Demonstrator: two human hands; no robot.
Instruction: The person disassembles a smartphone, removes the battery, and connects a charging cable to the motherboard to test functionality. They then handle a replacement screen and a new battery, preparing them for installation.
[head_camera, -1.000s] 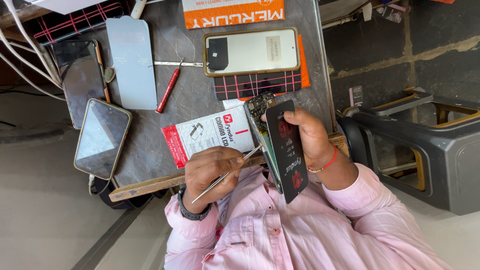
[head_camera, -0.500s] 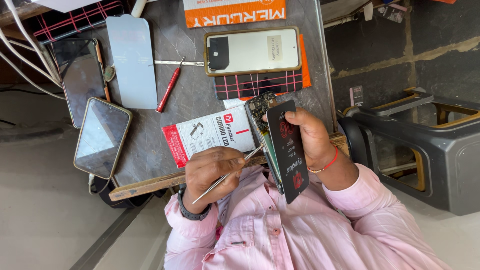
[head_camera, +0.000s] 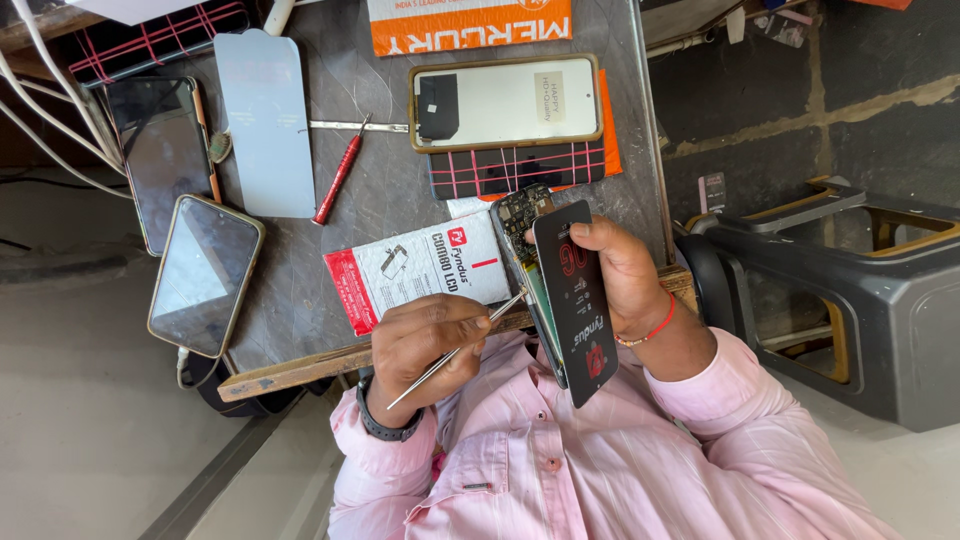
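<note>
My right hand (head_camera: 628, 272) grips an opened phone (head_camera: 520, 222) edge-on, together with a black display panel (head_camera: 575, 300) that carries red print. The phone's circuit board shows at its top end. My left hand (head_camera: 428, 338) holds thin metal tweezers (head_camera: 455, 350), and their tip touches the phone's edge near its middle. Both hands hover over the near edge of the grey worktable (head_camera: 380, 200), close to my pink shirt. A dark watch is on my left wrist and a red band on my right.
On the table lie a red-and-white parts packet (head_camera: 415, 272), a red screwdriver (head_camera: 338, 182), a gold-framed phone (head_camera: 505, 100) with a white back, a pale glass sheet (head_camera: 265, 120), two dark phones (head_camera: 205, 275) at left, and an orange box (head_camera: 465, 22). A black plastic chair (head_camera: 850, 290) stands at right.
</note>
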